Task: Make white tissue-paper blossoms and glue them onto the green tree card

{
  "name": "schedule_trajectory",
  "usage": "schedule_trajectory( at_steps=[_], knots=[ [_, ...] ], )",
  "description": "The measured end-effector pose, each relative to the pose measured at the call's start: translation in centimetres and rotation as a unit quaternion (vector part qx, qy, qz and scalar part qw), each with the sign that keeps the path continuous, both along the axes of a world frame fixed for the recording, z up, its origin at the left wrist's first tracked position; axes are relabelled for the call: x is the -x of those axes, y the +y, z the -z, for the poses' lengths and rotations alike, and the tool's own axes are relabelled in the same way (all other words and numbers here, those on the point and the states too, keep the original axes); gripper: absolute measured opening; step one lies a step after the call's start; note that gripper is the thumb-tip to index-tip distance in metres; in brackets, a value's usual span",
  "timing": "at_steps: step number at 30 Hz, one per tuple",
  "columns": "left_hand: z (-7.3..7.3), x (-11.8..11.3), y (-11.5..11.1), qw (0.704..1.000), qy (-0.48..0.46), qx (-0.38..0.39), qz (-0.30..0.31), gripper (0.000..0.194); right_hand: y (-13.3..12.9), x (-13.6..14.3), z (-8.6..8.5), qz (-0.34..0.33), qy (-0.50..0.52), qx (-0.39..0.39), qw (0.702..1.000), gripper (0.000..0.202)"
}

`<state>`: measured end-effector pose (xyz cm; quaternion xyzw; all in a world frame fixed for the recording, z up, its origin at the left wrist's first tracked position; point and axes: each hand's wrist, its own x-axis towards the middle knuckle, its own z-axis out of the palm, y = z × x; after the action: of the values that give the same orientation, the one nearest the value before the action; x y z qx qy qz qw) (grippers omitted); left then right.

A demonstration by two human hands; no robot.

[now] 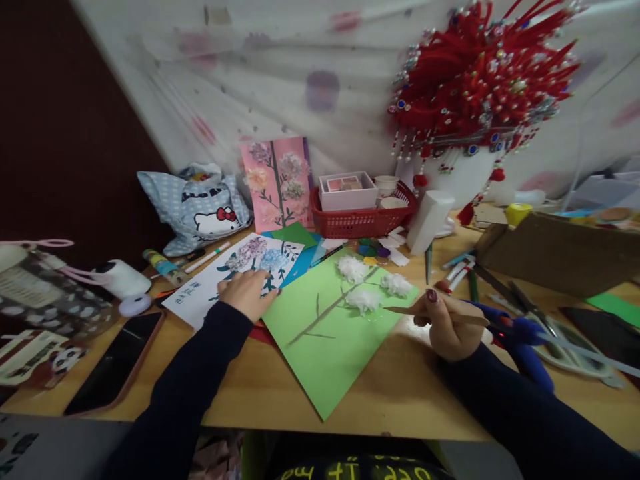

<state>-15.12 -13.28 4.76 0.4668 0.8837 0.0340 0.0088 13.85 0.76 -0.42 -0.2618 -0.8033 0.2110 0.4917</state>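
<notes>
A thin wooden stick with a dark pointed tip [467, 319] is pinched in my right hand [454, 327], its point close to a white fluffy flower [364, 301]. That flower and two others sit on a light green sheet [325, 360], around a painted brown branch [327, 312]. My left hand [245, 293] lies with fingers spread over a white card [193, 293] of purple and blue flowers, beside the green sheet's left edge. Just right of my right hand lies a blue glue gun [525, 340].
Behind stand a pink flower picture [260, 193], a red basket [345, 223] and a white bottle [431, 220]. A phone [115, 363] lies left. Scissors [575, 350] and a cardboard box [555, 253] are at right. A red beaded headdress [480, 87] towers at the back.
</notes>
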Motion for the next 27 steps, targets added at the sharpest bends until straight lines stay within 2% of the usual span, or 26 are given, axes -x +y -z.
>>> schedule_trajectory(
  at_steps=[4, 6, 10, 14, 20, 24, 27],
  knots=[
    [1.9, 0.6, -1.5, 0.998, -0.039, 0.046, -0.002, 0.037, -0.5, -0.1, -0.5, 0.029, -0.02, -0.021, 0.999, 0.052],
    [2.4, 0.2, -1.6, 0.998, -0.044, 0.051, 0.0, 0.031, -0.8, -0.2, -0.6, 0.028, -0.036, -0.045, 0.998, 0.054],
    [1.8, -1.7, -2.1, 0.997, -0.036, 0.066, 0.015, 0.027, -1.1, -0.5, -0.8, 0.029, -0.053, -0.076, 0.995, 0.054],
    [1.3, -4.8, -3.4, 0.995, -0.048, 0.062, 0.056, 0.041, -1.0, -0.8, -0.6, 0.02, -0.059, -0.069, 0.996, 0.05],
    [2.3, -9.2, -4.1, 0.983, -0.076, 0.099, 0.137, 0.044, -0.9, -0.7, -0.4, 0.022, -0.046, -0.063, 0.997, 0.049],
    [3.1, -9.8, -4.4, 0.978, -0.06, 0.129, 0.151, 0.044, -0.8, -0.7, -0.3, 0.025, -0.043, -0.073, 0.996, 0.048],
    [2.8, -9.2, -5.2, 0.978, -0.046, 0.146, 0.142, 0.039, -0.5, -0.8, -0.1, -0.001, -0.043, -0.083, 0.996, 0.046]
  ],
)
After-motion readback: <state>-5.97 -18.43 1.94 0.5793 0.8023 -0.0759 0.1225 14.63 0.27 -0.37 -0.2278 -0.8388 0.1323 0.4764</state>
